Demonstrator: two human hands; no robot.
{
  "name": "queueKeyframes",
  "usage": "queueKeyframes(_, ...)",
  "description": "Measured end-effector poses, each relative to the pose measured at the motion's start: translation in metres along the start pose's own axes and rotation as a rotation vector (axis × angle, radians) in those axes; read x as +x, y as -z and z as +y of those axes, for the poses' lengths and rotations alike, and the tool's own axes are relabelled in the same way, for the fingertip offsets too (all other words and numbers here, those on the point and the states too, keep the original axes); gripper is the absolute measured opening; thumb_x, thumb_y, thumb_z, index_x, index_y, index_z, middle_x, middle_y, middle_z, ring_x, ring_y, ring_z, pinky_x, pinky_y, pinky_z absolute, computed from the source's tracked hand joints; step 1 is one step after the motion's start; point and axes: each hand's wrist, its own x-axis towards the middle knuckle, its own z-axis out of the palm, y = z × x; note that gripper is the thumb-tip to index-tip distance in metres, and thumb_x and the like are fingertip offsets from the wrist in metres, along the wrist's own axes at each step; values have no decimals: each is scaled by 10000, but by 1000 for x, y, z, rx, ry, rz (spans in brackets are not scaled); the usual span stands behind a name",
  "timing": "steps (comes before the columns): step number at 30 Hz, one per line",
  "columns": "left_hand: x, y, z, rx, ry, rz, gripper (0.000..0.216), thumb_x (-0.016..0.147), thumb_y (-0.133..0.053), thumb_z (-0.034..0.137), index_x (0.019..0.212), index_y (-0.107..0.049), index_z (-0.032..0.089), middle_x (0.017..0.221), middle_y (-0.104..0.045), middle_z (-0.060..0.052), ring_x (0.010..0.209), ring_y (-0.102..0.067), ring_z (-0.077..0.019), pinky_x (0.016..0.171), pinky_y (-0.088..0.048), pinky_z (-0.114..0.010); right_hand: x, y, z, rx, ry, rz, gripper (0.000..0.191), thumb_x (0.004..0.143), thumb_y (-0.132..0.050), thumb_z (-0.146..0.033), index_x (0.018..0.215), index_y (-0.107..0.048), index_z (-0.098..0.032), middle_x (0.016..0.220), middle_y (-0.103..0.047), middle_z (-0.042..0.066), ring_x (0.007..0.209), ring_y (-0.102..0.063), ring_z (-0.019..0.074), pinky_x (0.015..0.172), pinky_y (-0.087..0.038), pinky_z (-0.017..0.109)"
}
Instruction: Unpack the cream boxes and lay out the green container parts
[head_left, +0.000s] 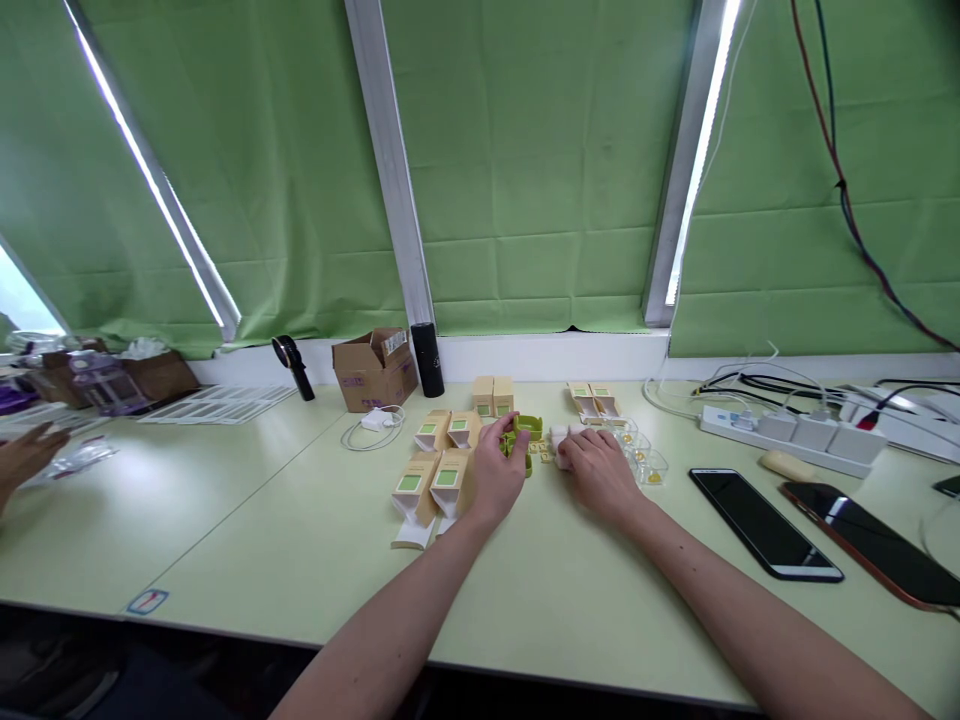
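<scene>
My left hand (499, 468) is closed, thumb and fingers around a green plastic piece (529, 425) with a curved rim. More green shows just below it, partly hidden by the fingers. Curled over small white pieces (558, 440), my right hand (602, 466) has its fingertips pressed on them; their kind is hard to make out. Small yellowish squares (541, 452) lie between the two hands. Clear plastic cups (654, 468) with yellow bits inside stand right of my right hand. Beside my left hand are several small tan boxes (411, 484) with green labels, their flaps open.
Further back stand more tan boxes (493, 394), a cardboard carton (373, 370) and a black bottle (427, 360). On the right lie two phones (765, 522) and a power strip (787, 438) with cables. Another person's hand (30, 452) is at the far left.
</scene>
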Motion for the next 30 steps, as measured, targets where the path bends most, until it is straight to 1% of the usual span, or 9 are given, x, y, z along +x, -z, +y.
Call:
queueKeyframes(3,1,0,-1,-1,-4,3,421,950,-627,443,1283,-658,188,1259,-667,-129,1076,-653,-238,965,-530,-386,-1,9,5,28,-55,33,388,718,-625,-46,1071,-631,-206,1112,-711,86,1077,-559,261,912,-314,362)
queueKeyframes(5,1,1,0,-3,-5,3,425,949,-631,443,1292,-656,194,1247,-670,-126,1081,-650,-239,965,-527,-382,-2,17,11,40,-107,71,384,726,-632,-69,1080,-633,-217,1133,-700,83,1101,-553,264,927,-324,369)
queueKeyframes(7,1,1,0,-11,-1,3,427,945,-639,443,1293,-658,196,1242,-670,-126,1082,-648,-241,966,-526,-381,-4,25,17,39,-140,77,322,736,-641,-99,1031,-652,-226,1099,-703,76,1089,-552,267,935,-332,383)
queueKeyframes(10,1,1,0,-19,6,6,427,944,-644,447,1287,-662,193,1252,-667,-130,1081,-647,-242,973,-522,-385,-7,30,25,26,-148,10,185,740,-652,-126,882,-698,-236,978,-715,61,1058,-552,268,948,-328,414)
queueKeyframes(13,1,1,0,-21,6,10,436,943,-647,451,1293,-659,191,1249,-670,-130,1088,-644,-242,984,-516,-386,-8,30,29,12,-141,-61,141,747,-658,-143,814,-736,-239,921,-723,65,1044,-550,270,949,-326,434)
queueKeyframes(22,1,2,3,-20,-1,14,417,941,-646,449,1270,-671,193,1231,-676,-129,1097,-643,-248,986,-517,-393,-9,22,28,-72,-137,-88,201,759,-696,-203,942,-775,-227,1041,-718,105,1113,-519,309,991,-325,445)
queueKeyframes(27,0,2,3,-16,6,1,424,947,-637,451,1285,-659,195,1250,-668,-131,1112,-637,-249,997,-512,-398,-8,20,29,-84,-157,-137,229,750,-716,-212,971,-772,-229,1078,-708,114,1134,-506,320,994,-320,446)
queueKeyframes(30,0,2,2,-14,9,-1,430,947,-636,450,1286,-652,185,1252,-665,-134,1109,-635,-247,1003,-509,-400,-8,20,29,-87,-160,-138,224,755,-710,-211,971,-767,-233,1081,-703,114,1137,-505,322,994,-319,445)
